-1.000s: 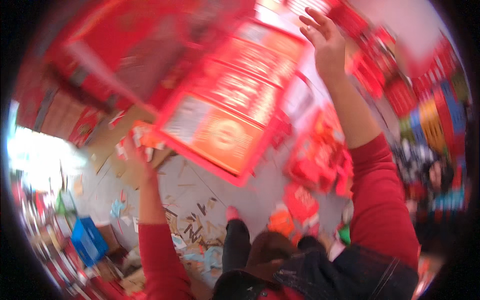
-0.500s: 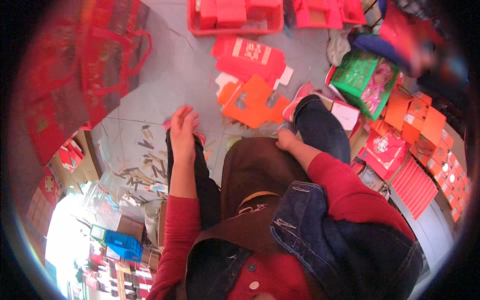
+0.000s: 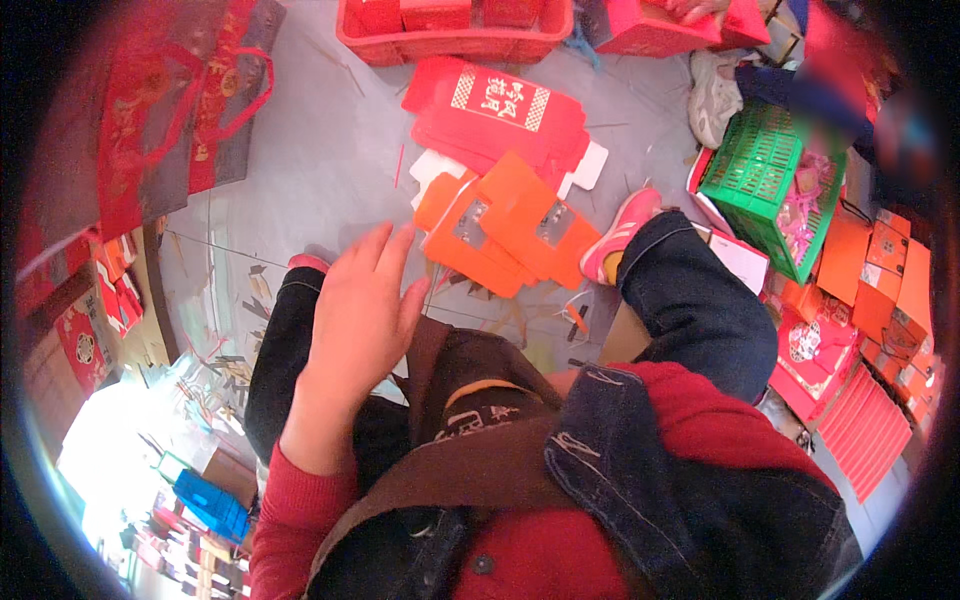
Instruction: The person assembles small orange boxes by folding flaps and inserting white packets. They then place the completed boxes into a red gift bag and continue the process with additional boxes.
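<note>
My left hand hovers above my left knee, fingers stretched out and holding nothing. Its fingertips are nearest the flat orange box blanks, which have grey window-like patches and lie on the floor between my feet. Beyond them, partly covered by the orange ones, lies a stack of flat red box blanks with gold printing. Of my right hand, only a small patch of skin shows beside my brown apron; its fingers are hidden behind the apron and my denim vest.
A red plastic crate with red boxes stands at the far side. On the right are a green basket of pink items, stacked orange boxes and a co-worker's shoe. Large red bags stand left; scraps litter the floor.
My left hand has come closer to the camera and nearer the orange blanks. My right hand has drawn back from beside my right knee toward my body, out of clear sight.
</note>
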